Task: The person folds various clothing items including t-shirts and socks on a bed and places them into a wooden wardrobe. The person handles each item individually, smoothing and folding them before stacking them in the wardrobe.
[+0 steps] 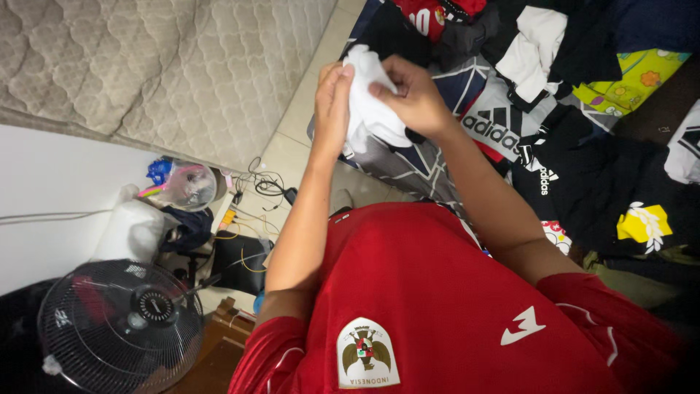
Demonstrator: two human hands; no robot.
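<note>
Now, white cloth [372, 102]: I see it bunched between both hands, held up over the near edge of the clothes pile [554, 124].
Left hand [332, 102]: closed flat against the cloth's left side, fingers pointing up along it.
Right hand [412, 95]: clamped on the cloth from the right, thumb pressing into its top fold.
Clothes pile: dark, white, red and yellow garments spread on the floor to the right of the cloth and beyond it, running out of my view at the top and right edges.
Mattress [182, 66]: left of the cloth, its quilted edge bordering a strip of bare tile [310, 109].
Open room: that tile strip between mattress and pile.
Fan [120, 328]: well below-left of the cloth, near the cables [266, 182] and a plastic bag [186, 186].
</note>
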